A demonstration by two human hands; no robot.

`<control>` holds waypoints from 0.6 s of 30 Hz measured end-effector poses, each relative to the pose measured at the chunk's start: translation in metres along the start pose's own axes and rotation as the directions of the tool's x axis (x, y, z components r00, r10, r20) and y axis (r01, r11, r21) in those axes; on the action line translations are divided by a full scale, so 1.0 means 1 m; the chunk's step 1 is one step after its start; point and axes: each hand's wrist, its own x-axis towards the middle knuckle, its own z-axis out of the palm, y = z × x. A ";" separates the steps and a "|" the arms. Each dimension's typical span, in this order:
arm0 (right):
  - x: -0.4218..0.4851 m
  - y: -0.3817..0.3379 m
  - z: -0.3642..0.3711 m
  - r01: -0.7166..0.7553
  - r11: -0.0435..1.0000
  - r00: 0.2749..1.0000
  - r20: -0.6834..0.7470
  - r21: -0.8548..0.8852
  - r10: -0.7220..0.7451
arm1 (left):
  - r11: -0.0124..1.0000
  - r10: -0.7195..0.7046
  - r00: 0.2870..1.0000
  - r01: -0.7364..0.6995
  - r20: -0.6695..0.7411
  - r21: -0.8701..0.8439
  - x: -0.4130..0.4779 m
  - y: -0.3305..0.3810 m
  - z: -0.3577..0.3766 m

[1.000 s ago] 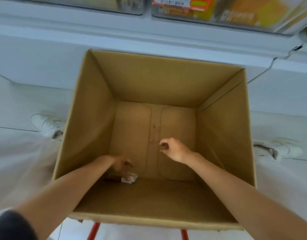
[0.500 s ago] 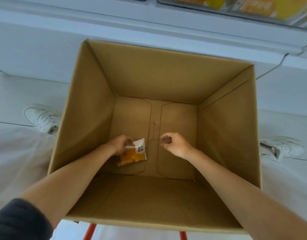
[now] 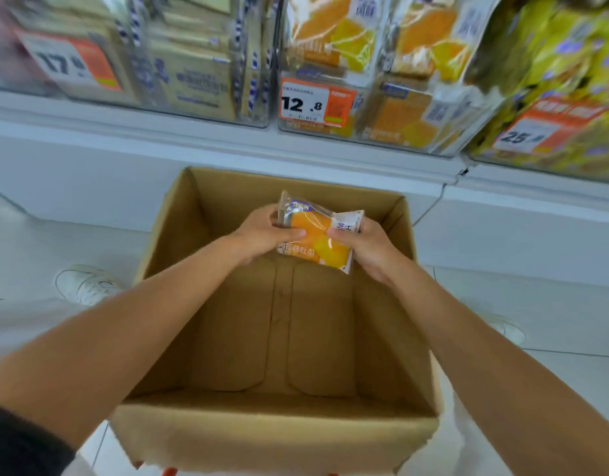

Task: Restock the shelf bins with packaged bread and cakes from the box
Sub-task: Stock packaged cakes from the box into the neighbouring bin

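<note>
Over the box [image 3: 275, 438], a bread packet [image 3: 318, 240] between the fingers [image 3: 285, 234]
Left hand [image 3: 261, 235] curls round one end; right hand [image 3: 371, 250] pinches the other

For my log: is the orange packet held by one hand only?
No, the left hand and right hand both grip the orange packet.

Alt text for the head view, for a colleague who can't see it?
The left hand and right hand grip one orange bread packet above the open cardboard box. Beyond it, shelf bins hold packaged bread.
</note>
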 end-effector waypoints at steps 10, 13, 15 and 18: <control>-0.033 -0.132 -0.070 0.422 0.905 0.856 -0.302 -0.057 -0.419 | 0.882 0.455 0.874 -0.416 -0.169 0.222 -0.001 0.157 0.024; -0.016 -0.176 -0.094 0.561 0.824 0.742 -0.394 -0.078 -0.542 | 0.786 0.608 0.764 -0.538 -0.219 0.305 0.027 0.204 0.027; 0.007 -0.201 -0.109 0.598 0.783 0.659 -0.450 -0.171 -0.602 | 0.677 0.720 0.652 -0.584 -0.238 0.449 0.048 0.231 0.028; 0.041 -0.214 -0.120 0.534 0.806 0.656 -0.476 -0.256 -0.586 | 0.366 0.857 0.491 -0.368 -0.156 0.855 0.082 0.246 0.024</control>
